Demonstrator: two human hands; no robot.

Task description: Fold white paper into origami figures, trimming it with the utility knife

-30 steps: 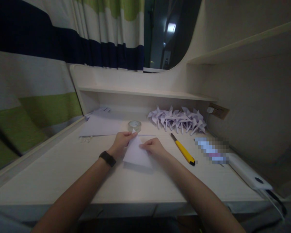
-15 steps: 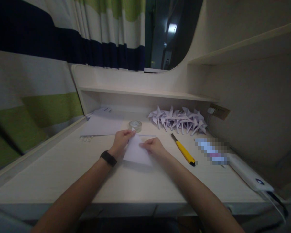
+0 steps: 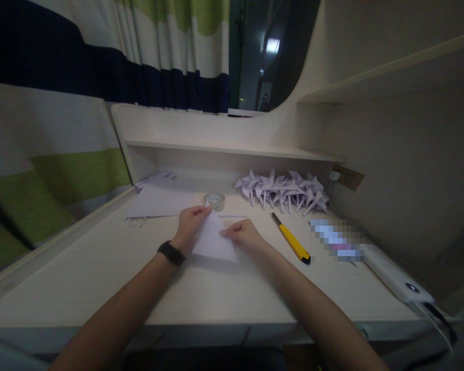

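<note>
A small white sheet of paper (image 3: pixel 213 241) is held between my hands above the desk, one corner pointing away from me. My left hand (image 3: pixel 191 225), with a black band on its wrist, pinches the paper near its far corner. At the sheet's right edge, my right hand (image 3: pixel 244 234) grips it between thumb and fingers. A roll of clear tape (image 3: pixel 214 201) lies just beyond the far corner. Behind my right hand a thin white paper stick (image 3: pixel 234 216) lies on the desk, partly hidden by the sheet.
Several white paper pinwheels (image 3: pixel 284 190) are heaped at the back right. A yellow utility knife (image 3: pixel 292 239) lies right of my right hand, then a blurred-out phone (image 3: pixel 334 239) and a white power strip (image 3: pixel 396 275). White paper sheets (image 3: pixel 160 198) lie back left, beside small pale bits (image 3: pixel 136 222).
The paper and both hands have shifted very slightly left in view, along with the whole scene. My grip on the sheet looks the same.
</note>
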